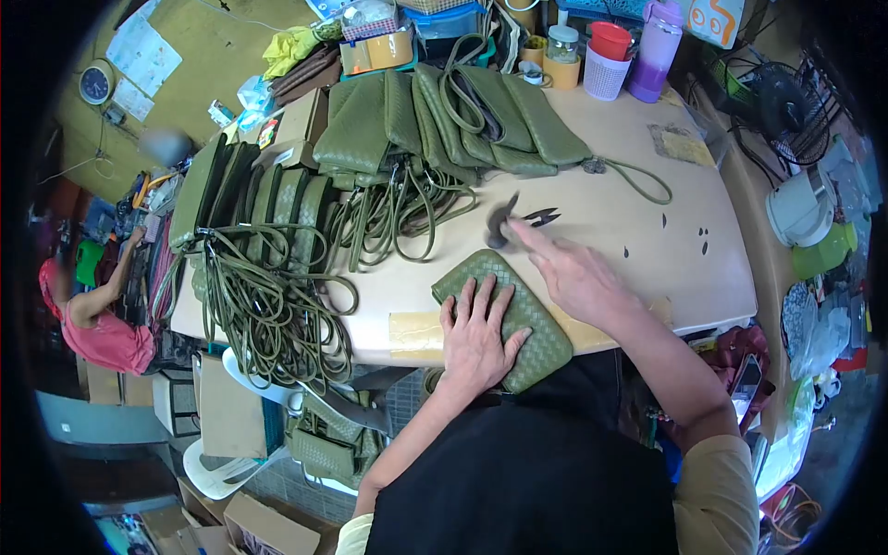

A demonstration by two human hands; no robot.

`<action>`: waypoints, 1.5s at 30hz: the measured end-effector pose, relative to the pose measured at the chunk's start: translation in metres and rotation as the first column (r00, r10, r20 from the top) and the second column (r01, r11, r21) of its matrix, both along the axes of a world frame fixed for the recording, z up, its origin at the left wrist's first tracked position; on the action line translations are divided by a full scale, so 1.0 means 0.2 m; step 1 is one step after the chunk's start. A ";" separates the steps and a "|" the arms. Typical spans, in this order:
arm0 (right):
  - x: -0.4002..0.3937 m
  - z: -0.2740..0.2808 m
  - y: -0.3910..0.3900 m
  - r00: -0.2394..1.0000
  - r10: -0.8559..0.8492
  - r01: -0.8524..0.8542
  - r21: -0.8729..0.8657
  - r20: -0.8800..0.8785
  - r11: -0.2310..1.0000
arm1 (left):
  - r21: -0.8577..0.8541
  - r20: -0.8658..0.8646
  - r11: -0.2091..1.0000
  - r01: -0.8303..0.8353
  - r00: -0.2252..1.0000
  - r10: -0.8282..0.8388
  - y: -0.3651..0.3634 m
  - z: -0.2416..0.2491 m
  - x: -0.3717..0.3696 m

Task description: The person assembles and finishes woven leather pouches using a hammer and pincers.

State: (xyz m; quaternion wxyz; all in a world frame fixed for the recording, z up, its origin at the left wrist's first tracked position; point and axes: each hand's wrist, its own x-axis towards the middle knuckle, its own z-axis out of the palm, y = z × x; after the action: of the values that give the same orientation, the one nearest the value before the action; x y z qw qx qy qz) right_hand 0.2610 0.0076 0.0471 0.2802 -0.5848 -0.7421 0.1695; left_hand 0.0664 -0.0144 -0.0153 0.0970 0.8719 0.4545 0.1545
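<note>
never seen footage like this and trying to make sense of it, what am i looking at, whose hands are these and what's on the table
This is one picture from a camera worn on a person's head, looking down at their own bare hands. The left hand lies flat on a green woven pouch at the near edge of the table. The right hand holds a small hammer, blurred, above the tabletop. Small snips lie just beyond it. Further back are more green pouches and a heap of green straps. Another person sits at far left.
</note>
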 end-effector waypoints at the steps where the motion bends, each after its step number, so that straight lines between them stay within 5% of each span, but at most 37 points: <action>1: 0.02 0.00 -0.02 0.997 -0.022 0.035 -0.171 0.078 0.985 | 0.003 0.032 0.999 -0.045 0.998 0.045 0.01 0.00 0.01; 2: 0.04 -0.01 -0.03 0.987 -0.035 0.086 -0.332 0.155 0.939 | 0.003 0.030 0.999 -0.042 0.999 0.041 0.01 0.01 0.01; 5: 0.07 0.02 -0.14 0.989 -0.069 0.085 -0.122 0.128 0.989 | 0.002 0.032 0.999 -0.039 0.999 0.039 0.01 0.02 0.02; 9: 0.04 0.00 -0.22 0.994 -0.081 0.096 -0.251 0.072 0.963 | 0.015 0.102 0.993 -0.115 0.988 0.112 0.04 0.02 0.08; 13: 0.07 0.09 -0.31 0.980 -0.124 0.146 -0.142 0.155 0.979 | 0.053 0.075 0.993 -0.109 0.992 0.105 0.05 -0.02 0.08; 18: 0.14 0.10 -0.43 0.976 -0.116 0.167 -0.299 0.182 0.940 | 0.043 0.055 0.993 -0.111 0.993 0.108 0.04 0.00 0.09; 23: 0.17 -0.06 -0.66 0.990 -0.139 0.139 -0.001 0.033 0.990 | 0.056 0.030 0.993 -0.103 0.994 0.101 0.04 -0.01 0.09; 26: 0.22 0.14 -0.71 0.974 -0.125 0.158 -0.170 0.190 0.973 | 0.068 0.023 0.992 -0.104 0.994 0.103 0.04 -0.01 0.09; 30: 0.16 0.10 -0.79 0.987 -0.123 0.132 -0.094 0.101 0.987 | 0.065 0.057 0.993 -0.102 0.993 0.099 0.03 -0.01 0.08; 32: 0.17 0.17 -0.79 0.970 -0.066 0.136 -0.295 0.235 0.946 | 0.052 0.051 0.992 -0.115 0.992 0.113 0.04 -0.01 0.09; 36: 0.15 0.04 -0.82 0.981 -0.056 0.089 -0.173 0.184 0.981 | 0.074 0.102 0.991 -0.110 0.990 0.102 0.04 0.00 0.05; 38: 0.17 0.03 -0.79 0.984 -0.038 0.068 -0.170 0.176 0.983 | -0.116 0.449 0.993 0.026 0.893 0.030 0.09 -0.04 -0.04; 39: 0.19 0.02 -0.74 0.967 -0.101 0.133 -0.123 0.233 0.983 | -0.220 0.732 0.970 0.104 0.675 0.094 0.10 -0.07 -0.08; 40: 0.20 0.01 -0.69 0.944 -0.167 0.195 -0.076 0.285 0.978 | -0.256 0.835 0.954 0.158 0.533 0.135 0.10 -0.08 -0.14; 42: 0.25 -0.04 -0.51 0.898 -0.291 0.273 0.103 0.329 0.957 | -0.116 0.639 0.991 0.063 0.769 0.026 0.11 -0.03 -0.26; 45: 0.32 -0.17 -0.26 0.845 -0.324 0.364 -0.014 0.425 0.931 | 0.007 0.395 0.979 0.204 0.899 -0.190 0.03 0.07 -0.30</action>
State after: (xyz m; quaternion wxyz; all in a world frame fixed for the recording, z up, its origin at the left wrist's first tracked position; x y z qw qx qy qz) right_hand 0.3241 -0.0441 0.0128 0.1139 -0.7434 -0.6587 0.0230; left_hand 0.0073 -0.0081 -0.0010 0.2163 0.8626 0.3378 0.3082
